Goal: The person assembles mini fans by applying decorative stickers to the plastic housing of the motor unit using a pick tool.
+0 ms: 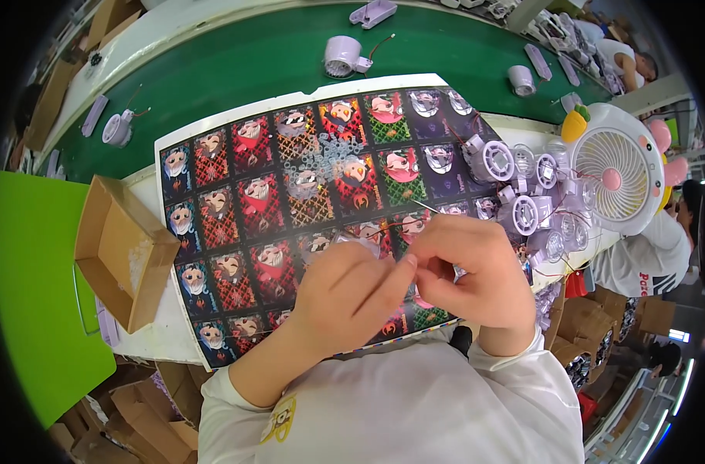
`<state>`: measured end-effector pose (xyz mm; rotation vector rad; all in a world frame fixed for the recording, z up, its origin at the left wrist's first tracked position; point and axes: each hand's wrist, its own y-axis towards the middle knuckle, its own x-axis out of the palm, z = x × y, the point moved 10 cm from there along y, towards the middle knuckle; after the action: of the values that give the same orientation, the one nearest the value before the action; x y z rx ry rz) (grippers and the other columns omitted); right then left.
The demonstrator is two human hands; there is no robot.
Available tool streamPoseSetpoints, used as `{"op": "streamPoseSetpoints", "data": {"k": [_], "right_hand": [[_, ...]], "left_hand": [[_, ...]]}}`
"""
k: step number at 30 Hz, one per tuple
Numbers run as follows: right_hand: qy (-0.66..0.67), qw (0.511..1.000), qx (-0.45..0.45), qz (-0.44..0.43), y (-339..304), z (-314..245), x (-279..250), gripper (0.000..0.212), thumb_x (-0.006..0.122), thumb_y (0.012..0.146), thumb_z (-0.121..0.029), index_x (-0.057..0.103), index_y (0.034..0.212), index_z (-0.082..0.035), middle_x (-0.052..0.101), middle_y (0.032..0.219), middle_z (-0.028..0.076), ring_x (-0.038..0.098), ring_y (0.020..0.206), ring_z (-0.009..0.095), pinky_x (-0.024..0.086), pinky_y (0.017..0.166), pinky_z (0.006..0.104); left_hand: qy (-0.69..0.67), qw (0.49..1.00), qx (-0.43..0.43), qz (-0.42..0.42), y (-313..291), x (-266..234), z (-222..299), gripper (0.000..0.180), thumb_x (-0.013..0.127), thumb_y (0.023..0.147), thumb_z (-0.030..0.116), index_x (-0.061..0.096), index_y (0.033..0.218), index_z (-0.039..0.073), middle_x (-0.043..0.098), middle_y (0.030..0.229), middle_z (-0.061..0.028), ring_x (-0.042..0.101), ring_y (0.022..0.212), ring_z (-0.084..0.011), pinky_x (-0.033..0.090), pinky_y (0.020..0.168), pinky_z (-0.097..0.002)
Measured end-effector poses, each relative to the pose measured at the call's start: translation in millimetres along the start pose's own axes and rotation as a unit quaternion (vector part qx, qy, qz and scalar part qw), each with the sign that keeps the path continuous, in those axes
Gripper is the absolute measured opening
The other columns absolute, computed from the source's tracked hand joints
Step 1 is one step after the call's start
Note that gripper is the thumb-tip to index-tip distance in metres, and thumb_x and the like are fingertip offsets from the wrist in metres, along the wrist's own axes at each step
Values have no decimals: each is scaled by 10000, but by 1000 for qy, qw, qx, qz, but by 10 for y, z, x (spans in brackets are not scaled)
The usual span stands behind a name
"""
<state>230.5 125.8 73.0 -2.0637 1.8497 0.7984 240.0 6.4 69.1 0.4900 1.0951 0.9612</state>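
My left hand [341, 290] is closed around a pale purple plastic part [361, 242], mostly hidden by the fingers, with a thin red wire [380, 230] rising from it. My right hand [476, 267] is curled, its fingertips meeting those of the left. A thin metal tool [423, 206] pokes out above the right fist; its kind is not clear. Under both hands lies a dark sheet [298, 224] printed with rows of cartoon cards. Small clear plastic rings [321, 164] are heaped on it, beyond my hands.
Purple fan housings [522, 213] with red wires crowd the right side, beside a round white fan [611, 178]. An open cardboard box [124, 251] stands at left. Across the far side runs a green conveyor belt [252, 66] carrying purple motor housings [343, 56]. Other people sit at right.
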Motion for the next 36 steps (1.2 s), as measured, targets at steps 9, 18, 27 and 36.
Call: {"op": "streamPoseSetpoints", "data": {"k": [9,18,27,36], "right_hand": [[171,957,174,155,-186,740,-54,43,634,871,-38,643,864,4,627,751,8,567,640,48,421,522,212],[224,951,145,154,-192,834,397,192,612,830,109,673,993,28,629,869,46,583,743,107,465,646,235],[-80,989,-43,113,-63,387,351,227,656,762,70,679,969,-21,624,877,112,628,738,276,507,623,336],[-323,939,88,81,-153,1088,103,126,637,818,-22,544,903,-15,501,881,164,500,869,366,431,760,448]], "left_hand": [[-46,975,-209,-63,-255,448,-665,189,590,820,-16,585,1008,-14,651,1066,-173,630,930,-358,506,810,-416],[-183,931,-303,-89,-397,606,-868,347,566,796,13,611,1138,-27,650,1011,-171,605,914,-346,488,801,-419],[-219,929,-288,-82,-418,630,-893,369,531,808,12,617,1162,-41,640,961,-174,597,888,-340,480,791,-414],[-219,921,-313,-78,-449,629,-881,380,511,842,-17,634,1200,9,629,923,-135,587,809,-243,464,742,-327]]}}
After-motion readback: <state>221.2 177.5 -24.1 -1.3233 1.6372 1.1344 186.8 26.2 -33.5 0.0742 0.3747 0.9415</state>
